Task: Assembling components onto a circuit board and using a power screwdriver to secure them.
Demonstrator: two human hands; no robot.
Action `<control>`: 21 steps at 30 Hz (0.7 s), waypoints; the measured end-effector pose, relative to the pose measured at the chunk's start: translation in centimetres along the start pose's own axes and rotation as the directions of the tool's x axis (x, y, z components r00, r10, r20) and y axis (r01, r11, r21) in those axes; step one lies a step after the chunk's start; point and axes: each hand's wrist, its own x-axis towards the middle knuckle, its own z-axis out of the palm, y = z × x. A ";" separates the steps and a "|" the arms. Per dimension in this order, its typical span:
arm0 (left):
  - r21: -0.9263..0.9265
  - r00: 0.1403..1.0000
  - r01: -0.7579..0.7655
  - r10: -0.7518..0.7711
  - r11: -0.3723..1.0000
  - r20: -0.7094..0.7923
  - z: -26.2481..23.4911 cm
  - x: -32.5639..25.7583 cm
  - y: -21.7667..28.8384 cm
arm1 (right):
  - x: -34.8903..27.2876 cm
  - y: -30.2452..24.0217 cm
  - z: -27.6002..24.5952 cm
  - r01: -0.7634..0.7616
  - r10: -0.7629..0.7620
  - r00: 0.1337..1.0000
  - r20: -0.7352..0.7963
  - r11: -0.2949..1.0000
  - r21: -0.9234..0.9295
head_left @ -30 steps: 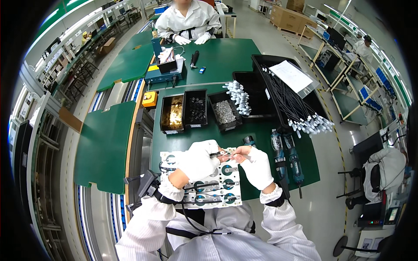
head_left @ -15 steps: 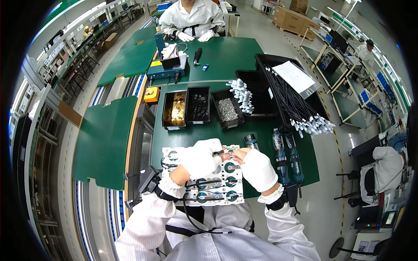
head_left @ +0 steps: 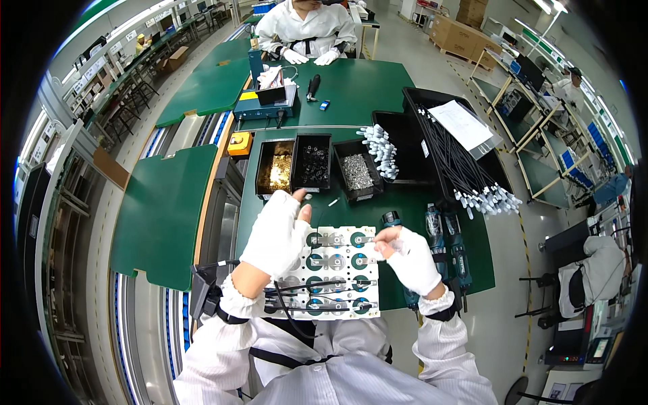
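A white board (head_left: 343,289) with rows of round teal and grey parts lies in front of me, black cables (head_left: 324,286) strung across its lower rows. My left hand (head_left: 277,233), in a white fingerless glove, is raised over its upper left corner. A small pale bit shows between thumb and forefinger; what it belongs to is unclear. Just beyond lies a small white tip (head_left: 334,202) with a thin dark line trailing from it. My right hand (head_left: 408,260), gloved alike, pinches a small silver metal tab (head_left: 366,239) at the board's upper right.
Beyond the board stand black bins of brass parts (head_left: 279,169), black parts (head_left: 312,164) and silver parts (head_left: 356,172). White-capped pieces (head_left: 380,152) and a tray of black cables (head_left: 459,162) are at right, near power screwdrivers (head_left: 459,253). A co-worker (head_left: 307,34) faces me across the green table.
My left hand has moved up and left, off the board's top row, uncovering more round parts. My right hand has shifted slightly right and stays at the upper right corner.
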 end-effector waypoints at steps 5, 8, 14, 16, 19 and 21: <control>-0.281 0.933 0.032 0.072 0.959 0.352 -1.3 -1.6 3.4 | 1.7 1.0 1.2 -0.008 0.010 0.999 -0.043 0.999 0.037; -0.138 0.938 -0.004 0.051 0.990 0.342 0.2 -2.1 3.2 | 1.1 0.7 1.1 0.004 0.001 0.997 -0.072 0.997 0.071; 0.221 0.938 0.032 -0.106 0.975 0.331 0.2 -1.5 0.9 | 1.0 -2.0 2.4 0.125 -0.126 0.986 -0.109 0.992 -0.022; 0.188 0.939 -0.019 -0.047 0.982 0.341 0.1 -1.9 0.8 | 2.2 -2.8 3.0 0.224 -0.234 0.968 -0.096 0.969 -0.104; 0.103 0.937 -0.064 0.024 0.993 0.350 0.2 -2.3 0.1 | 3.7 -5.9 4.3 0.413 -0.440 0.898 -0.022 0.858 -0.306; 0.060 0.937 -0.057 0.033 0.997 0.349 0.4 -2.1 0.2 | 4.6 -6.9 4.9 0.513 -0.534 0.844 0.041 0.783 -0.351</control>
